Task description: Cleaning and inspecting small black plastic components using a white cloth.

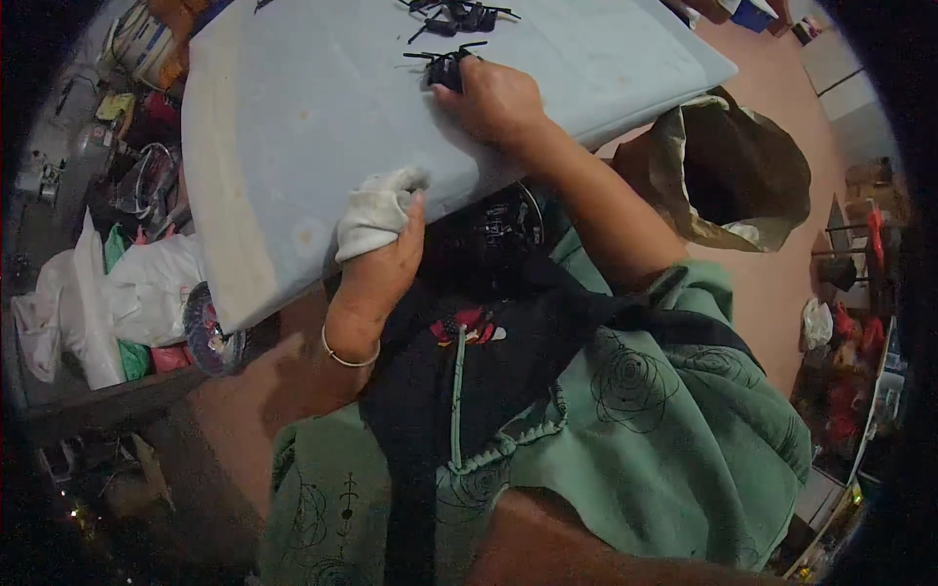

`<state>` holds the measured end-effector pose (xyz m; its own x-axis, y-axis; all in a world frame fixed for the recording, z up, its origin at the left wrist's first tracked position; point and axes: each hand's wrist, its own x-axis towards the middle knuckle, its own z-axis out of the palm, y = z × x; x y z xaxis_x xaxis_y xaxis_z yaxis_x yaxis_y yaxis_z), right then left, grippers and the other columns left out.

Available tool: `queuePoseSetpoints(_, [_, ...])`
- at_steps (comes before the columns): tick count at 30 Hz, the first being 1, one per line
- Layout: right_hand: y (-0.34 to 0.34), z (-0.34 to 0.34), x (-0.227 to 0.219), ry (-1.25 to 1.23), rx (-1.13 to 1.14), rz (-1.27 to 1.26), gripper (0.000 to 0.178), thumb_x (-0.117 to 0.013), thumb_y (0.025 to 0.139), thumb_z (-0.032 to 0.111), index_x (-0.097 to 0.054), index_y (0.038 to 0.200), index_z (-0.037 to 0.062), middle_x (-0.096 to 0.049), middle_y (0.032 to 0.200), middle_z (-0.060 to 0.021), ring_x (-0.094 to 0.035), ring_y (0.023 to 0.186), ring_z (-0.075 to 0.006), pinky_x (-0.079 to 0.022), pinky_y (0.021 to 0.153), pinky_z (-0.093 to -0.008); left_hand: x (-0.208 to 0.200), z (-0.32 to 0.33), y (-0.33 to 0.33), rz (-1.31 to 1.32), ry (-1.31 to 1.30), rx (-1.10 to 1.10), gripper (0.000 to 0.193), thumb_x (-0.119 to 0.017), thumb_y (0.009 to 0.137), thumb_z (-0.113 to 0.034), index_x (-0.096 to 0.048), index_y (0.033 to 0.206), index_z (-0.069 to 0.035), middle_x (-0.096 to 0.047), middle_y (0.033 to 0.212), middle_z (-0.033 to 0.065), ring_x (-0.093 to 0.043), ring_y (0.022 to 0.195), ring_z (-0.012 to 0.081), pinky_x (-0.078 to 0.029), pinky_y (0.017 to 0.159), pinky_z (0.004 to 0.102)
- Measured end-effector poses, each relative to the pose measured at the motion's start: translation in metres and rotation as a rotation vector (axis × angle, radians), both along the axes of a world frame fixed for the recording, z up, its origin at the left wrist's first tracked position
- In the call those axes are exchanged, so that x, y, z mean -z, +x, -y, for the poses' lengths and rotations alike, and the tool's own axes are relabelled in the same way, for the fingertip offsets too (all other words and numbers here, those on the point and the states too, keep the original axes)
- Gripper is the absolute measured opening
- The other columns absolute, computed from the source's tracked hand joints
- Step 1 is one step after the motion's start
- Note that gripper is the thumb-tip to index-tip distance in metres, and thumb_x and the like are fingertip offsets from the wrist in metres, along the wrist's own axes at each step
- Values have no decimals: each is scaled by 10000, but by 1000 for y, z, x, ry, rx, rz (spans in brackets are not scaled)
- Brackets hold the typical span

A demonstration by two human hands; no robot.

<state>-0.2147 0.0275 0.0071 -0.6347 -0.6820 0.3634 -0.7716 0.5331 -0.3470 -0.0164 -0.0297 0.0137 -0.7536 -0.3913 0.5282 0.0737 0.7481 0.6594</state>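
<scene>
My left hand [383,272], a bangle at its wrist, is closed on a crumpled white cloth [371,217] at the near edge of the white-covered table [293,107]. Farther out, my right hand [503,103] rests on the tabletop, thumb and fingers closed on a small black plastic piece [446,72] with thin prongs sticking out. Its exact kind cannot be made out, and my fingers hide part of it. Just beyond lie several similar black pieces [469,18], loosely bunched together.
An open brown sack [752,166] stands on the floor by the table's right side. White plastic bags [156,298] and a clear round container [210,327] crowd the left. Shelving with mixed goods [855,264] lines the far right.
</scene>
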Motion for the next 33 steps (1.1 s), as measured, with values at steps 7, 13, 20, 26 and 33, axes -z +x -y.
queuePoseSetpoints(7, [5, -38, -9, -67, -261, 29, 309, -543, 748, 295, -529, 826, -4, -565, 683, -195, -564, 671, -357, -440, 613, -429, 2, 3, 4, -17, 199, -80, 173, -535, 814, -66, -572, 976, -18, -589, 790, 100, -559, 702, 186, -445, 648, 292])
queuePoseSetpoints(13, [51, -67, -59, 166, -847, 502, 270, -585, 726, 208, -493, 811, -32, -526, 634, -181, -518, 581, -303, -411, 558, -377, -33, 6, 3, 58, 432, 137, 224, -511, 864, -136, -526, 1060, -28, -553, 704, 0, -475, 601, 52, -405, 539, 201])
queuePoseSetpoints(20, [57, -63, -45, -141, -712, 817, 296, -594, 806, 238, -522, 890, -37, -493, 673, -56, -430, 636, -88, -388, 557, -265, -28, -7, 9, 193, 701, 329, 230, -521, 861, -123, -509, 1069, -27, -555, 783, -5, -473, 606, 53, -398, 523, 196])
queuePoseSetpoints(26, [74, -71, -49, -310, -677, 593, 273, -647, 761, 192, -532, 920, 3, -529, 733, -75, -482, 597, -134, -405, 537, -273, -32, -12, 3, 84, 735, 168, 225, -515, 856, -85, -497, 1061, 6, -565, 858, 29, -528, 737, 92, -444, 675, 222])
queuePoseSetpoints(33, [90, -61, -37, -499, -664, 49, 187, -644, 738, 196, -519, 747, 57, -552, 673, -112, -538, 577, -313, -442, 495, -354, -16, -4, 4, 57, 601, 213, 219, -515, 850, -62, -490, 1053, 14, -563, 877, 43, -533, 747, 89, -451, 633, 214])
